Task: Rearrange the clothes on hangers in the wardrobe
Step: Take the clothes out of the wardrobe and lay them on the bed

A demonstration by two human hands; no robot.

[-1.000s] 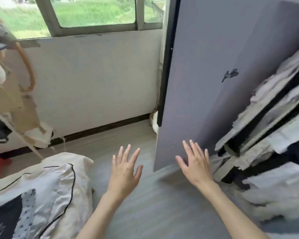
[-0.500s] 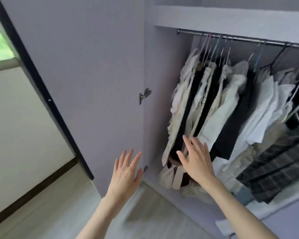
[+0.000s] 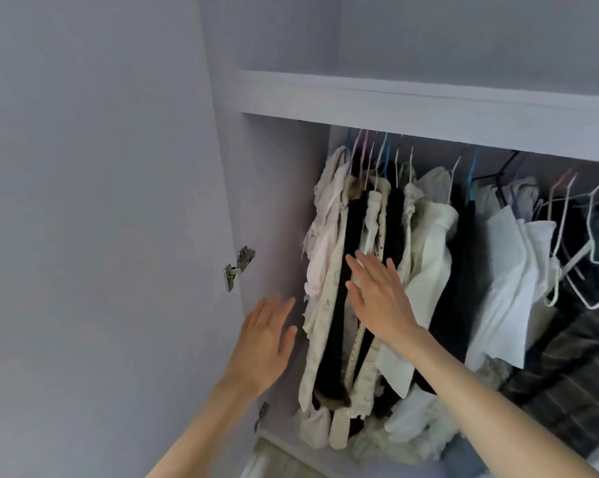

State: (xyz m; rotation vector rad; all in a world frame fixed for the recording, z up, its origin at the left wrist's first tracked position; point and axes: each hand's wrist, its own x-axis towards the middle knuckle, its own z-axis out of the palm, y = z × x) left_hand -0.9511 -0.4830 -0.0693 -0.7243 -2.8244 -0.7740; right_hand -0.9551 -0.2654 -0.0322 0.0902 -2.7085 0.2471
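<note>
An open lilac wardrobe [image 3: 277, 208] holds several garments on thin hangers [image 3: 377, 160] under a shelf. At the left hangs a tight bunch of cream, white and black clothes [image 3: 329, 270]. A white shirt [image 3: 432, 257] and a pale blouse [image 3: 508, 277] hang further right, then a dark plaid piece [image 3: 567, 367]. My right hand [image 3: 377, 298] is raised with straight fingers in front of the left bunch, at or just before the cloth. My left hand [image 3: 263, 339] is spread flat in front of the wardrobe's left wall, holding nothing.
The open door [image 3: 101, 219] fills the left side, its metal hinge [image 3: 237, 267] at mid height. A shelf board [image 3: 412, 108] runs above the clothes. Empty white hangers [image 3: 581, 267] dangle at the right. Crumpled pale clothes [image 3: 394, 439] lie on the wardrobe floor.
My view has swung from the window and floor up into the wardrobe. Both hands rose with it, the right one moving up in front of the left bunch of clothes.
</note>
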